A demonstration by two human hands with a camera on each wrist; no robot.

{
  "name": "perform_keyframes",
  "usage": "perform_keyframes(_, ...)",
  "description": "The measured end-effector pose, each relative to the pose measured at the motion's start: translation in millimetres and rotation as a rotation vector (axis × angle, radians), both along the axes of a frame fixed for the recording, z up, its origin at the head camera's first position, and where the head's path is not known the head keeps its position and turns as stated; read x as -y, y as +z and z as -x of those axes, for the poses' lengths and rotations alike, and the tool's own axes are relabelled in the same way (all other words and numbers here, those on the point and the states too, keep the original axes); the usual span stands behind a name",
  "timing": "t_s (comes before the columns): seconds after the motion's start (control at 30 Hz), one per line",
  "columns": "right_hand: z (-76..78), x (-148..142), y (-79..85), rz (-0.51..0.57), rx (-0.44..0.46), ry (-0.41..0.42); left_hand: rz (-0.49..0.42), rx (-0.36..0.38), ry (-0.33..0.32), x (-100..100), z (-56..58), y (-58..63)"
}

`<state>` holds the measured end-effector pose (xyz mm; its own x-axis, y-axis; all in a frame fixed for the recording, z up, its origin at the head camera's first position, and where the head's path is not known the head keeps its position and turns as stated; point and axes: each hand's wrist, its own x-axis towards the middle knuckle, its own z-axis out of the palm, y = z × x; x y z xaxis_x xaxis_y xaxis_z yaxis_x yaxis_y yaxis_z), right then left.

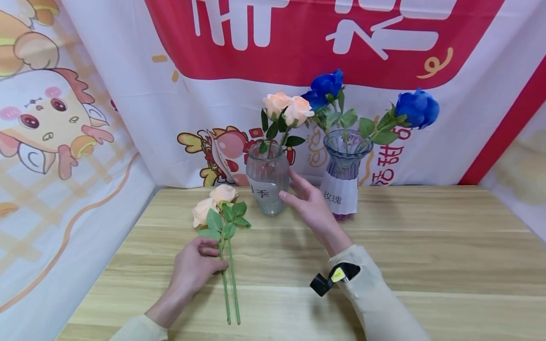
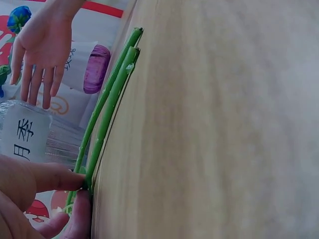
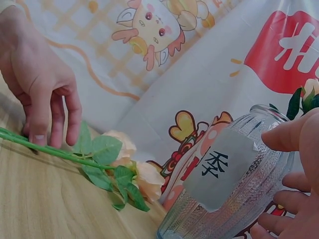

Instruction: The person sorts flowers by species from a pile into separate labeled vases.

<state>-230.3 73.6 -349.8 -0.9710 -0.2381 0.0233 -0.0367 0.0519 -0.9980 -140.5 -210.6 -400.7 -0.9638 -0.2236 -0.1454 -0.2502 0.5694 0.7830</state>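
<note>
Two pale peach roses [image 1: 209,210] lie on the table with their green stems [image 1: 233,284] toward me. My left hand [image 1: 194,265] is over the stems, thumb and fingertips pinching at a stem [image 2: 112,107]; whether it has one or both I cannot tell. A ribbed clear glass vase [image 1: 268,166] with a white label stands behind them, holding two peach roses [image 1: 286,108]. Beside its right side is my right hand [image 1: 313,206], fingers extended, palm toward the glass. Whether it touches the vase is unclear.
To the right stands a second vase [image 1: 341,170], bluish to purple, with a white paper label and several blue roses [image 1: 415,109]. A printed cloth [image 1: 141,123] hangs along the back and left of the wooden table [image 1: 426,246].
</note>
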Motion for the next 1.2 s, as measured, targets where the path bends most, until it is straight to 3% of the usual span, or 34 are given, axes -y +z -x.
perform_keyframes(0.27,0.4,-0.8,0.1,0.0,0.006,0.004,-0.024,-0.018,0.031,-6.1,-0.4,-1.0)
perform_keyframes(0.77,1.0,-1.8,-1.0,0.001,0.001,0.001,0.034,-0.02,-0.024,-12.4,8.5,0.5)
perform_keyframes(0.9,1.8,-1.6,-1.8,0.003,0.005,0.0,-0.055,-0.006,-0.003,-11.8,8.6,0.8)
perform_keyframes(1.2,1.2,-2.9,-1.0,0.012,0.013,0.006,-0.456,0.014,0.057,-11.9,6.8,12.1)
